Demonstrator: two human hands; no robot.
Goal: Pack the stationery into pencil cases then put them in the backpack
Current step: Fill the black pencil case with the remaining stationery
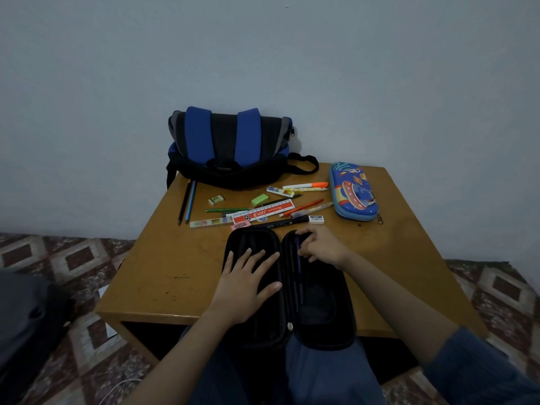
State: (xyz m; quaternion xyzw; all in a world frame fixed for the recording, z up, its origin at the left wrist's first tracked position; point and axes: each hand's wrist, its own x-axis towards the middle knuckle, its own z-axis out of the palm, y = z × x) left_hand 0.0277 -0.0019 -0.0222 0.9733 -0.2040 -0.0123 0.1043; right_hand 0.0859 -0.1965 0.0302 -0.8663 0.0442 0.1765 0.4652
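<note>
The black pencil case (pixel 321 311) lies open at the near edge of the worktop (pixel 163 273). Your left hand (pixel 248 285) rests flat on its left half, with the fingers (pixel 264 260) straight and spread. Your right hand (pixel 320 247) has its fingers curled at the far end of the right half; they seem to pinch a dark pen (pixel 298 277) lying inside. Behind lie a ruler (pixel 263 213) and other stationery, a blue pencil case (pixel 352 194) and the backpack (pixel 228 147), against a pale wall (pixel 263 54).

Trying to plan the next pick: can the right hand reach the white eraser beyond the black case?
Probably yes: the white eraser lies uncovered just beyond the right hand, with nothing standing between them.
</note>
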